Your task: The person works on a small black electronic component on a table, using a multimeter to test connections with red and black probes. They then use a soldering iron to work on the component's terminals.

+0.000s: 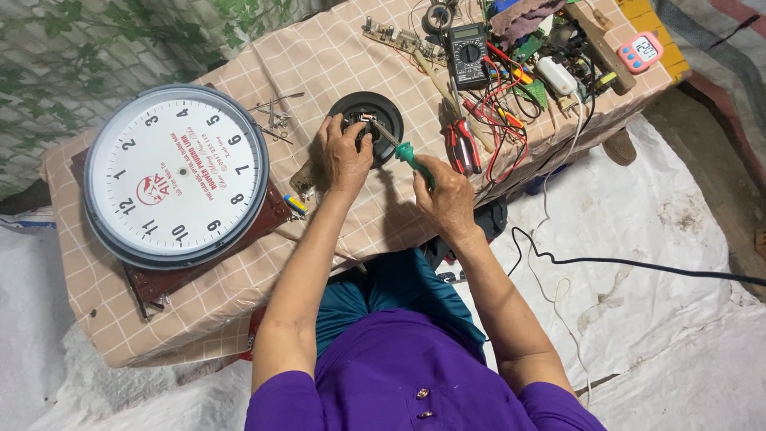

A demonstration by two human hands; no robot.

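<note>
Two hands were at work in the head view: the left hand (343, 152) steadied a round black mechanism (367, 126) mid-tabletop, while the right hand (444, 195) gripped a green-handled screwdriver (403, 149), tip in it. The work looked unfinished; the clock face (176, 175) lay apart, near the left edge.

One view only, worn on the head, looking steeply down over a purple-sleeved chest and both forearms. Faces a low table under a beige checked cloth (239, 287), seen at arm's length and tilted, far edge toward the top right. Near edge just above the lap; white floor sheet (662, 263) at right.
</note>
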